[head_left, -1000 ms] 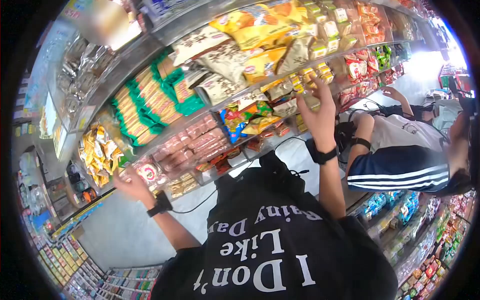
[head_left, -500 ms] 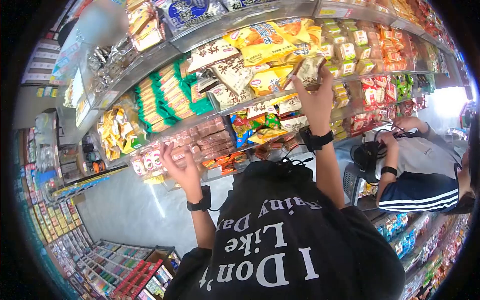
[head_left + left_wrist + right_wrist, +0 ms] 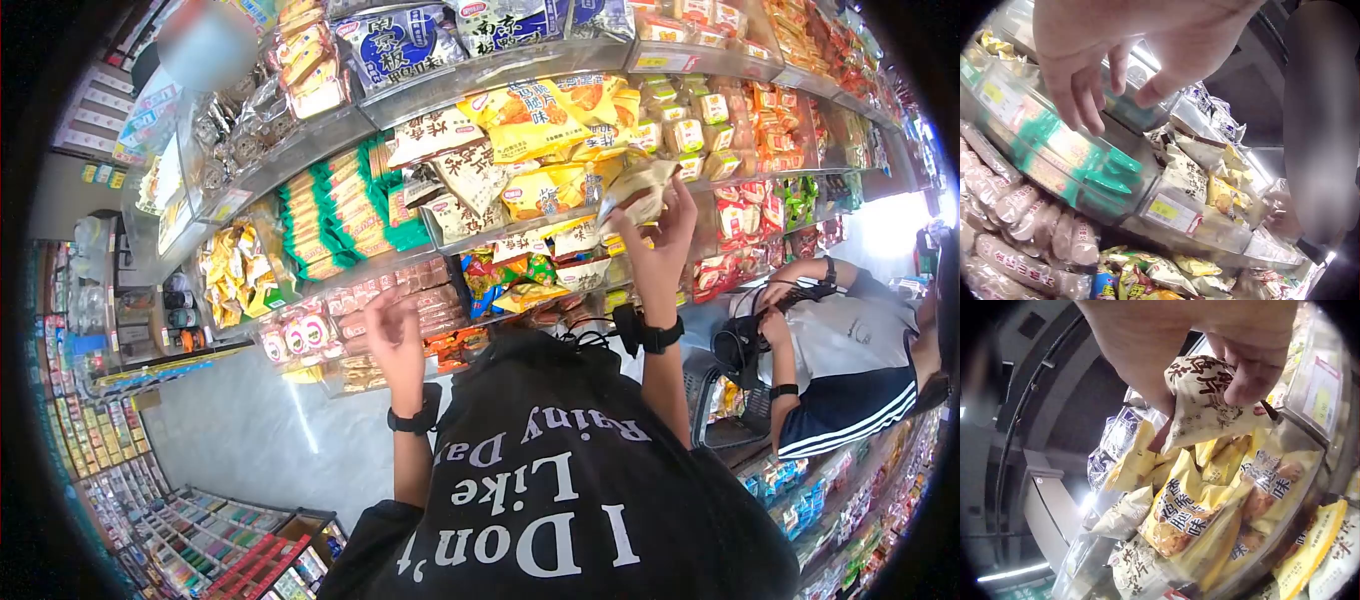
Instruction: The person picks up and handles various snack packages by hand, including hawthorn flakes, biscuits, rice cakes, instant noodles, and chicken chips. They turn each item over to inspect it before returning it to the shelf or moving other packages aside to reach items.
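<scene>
The right hand (image 3: 662, 232) pinches a cream-coloured snack bag (image 3: 640, 192) between thumb and fingers, just above the front edge of a clear shelf bin. In the right wrist view that bag (image 3: 1202, 403), with brown lettering, hangs from the hand (image 3: 1204, 337) over yellow bags (image 3: 1185, 512). The left hand (image 3: 395, 335) holds nothing; its fingers are loosely bent in front of pink-brown wrapped sticks (image 3: 430, 290). The left wrist view shows the left hand (image 3: 1129, 50) above green-and-tan packs (image 3: 1066, 150), its fingers apart from them.
Blue-and-white bags (image 3: 400, 45) fill the upper shelf. Orange-and-white packs (image 3: 780, 120) lie farther right. Another person in a white shirt (image 3: 850, 320) stands at the right, near a dark basket (image 3: 722, 400). Low racks (image 3: 190, 540) stand at the lower left.
The right hand has taken hold of the cream bag and lifted it from its bin. The left hand has moved right from the yellow packs, past the round-label packs.
</scene>
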Demonstrator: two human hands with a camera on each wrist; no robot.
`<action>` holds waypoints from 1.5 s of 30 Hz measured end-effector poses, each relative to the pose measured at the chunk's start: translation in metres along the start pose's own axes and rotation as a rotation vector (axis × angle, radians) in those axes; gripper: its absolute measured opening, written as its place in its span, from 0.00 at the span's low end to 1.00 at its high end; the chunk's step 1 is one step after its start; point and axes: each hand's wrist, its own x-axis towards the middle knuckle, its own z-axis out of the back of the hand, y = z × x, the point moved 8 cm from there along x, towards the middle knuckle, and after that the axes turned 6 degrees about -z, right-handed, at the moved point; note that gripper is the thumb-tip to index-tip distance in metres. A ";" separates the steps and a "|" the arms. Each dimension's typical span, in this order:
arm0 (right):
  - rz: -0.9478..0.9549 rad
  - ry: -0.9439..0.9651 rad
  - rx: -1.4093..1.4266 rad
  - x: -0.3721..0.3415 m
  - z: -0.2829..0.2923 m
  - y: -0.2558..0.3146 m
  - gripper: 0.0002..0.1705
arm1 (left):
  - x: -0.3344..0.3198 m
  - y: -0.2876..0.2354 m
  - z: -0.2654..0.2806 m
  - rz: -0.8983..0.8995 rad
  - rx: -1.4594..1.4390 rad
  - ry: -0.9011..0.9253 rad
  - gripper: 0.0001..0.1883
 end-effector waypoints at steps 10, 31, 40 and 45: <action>0.324 0.677 -0.529 -0.084 -0.030 0.061 0.51 | -0.030 -0.059 -0.139 0.225 -0.361 0.828 0.29; -0.548 0.882 0.232 -0.118 -0.015 -0.016 0.22 | -0.053 -0.045 -0.152 0.326 -0.573 0.633 0.21; -0.490 0.890 0.175 -0.123 -0.014 0.000 0.20 | -0.066 -0.041 -0.145 0.278 -0.584 0.613 0.26; -0.482 0.894 0.174 -0.126 -0.014 0.004 0.23 | -0.067 -0.039 -0.143 0.273 -0.497 0.595 0.27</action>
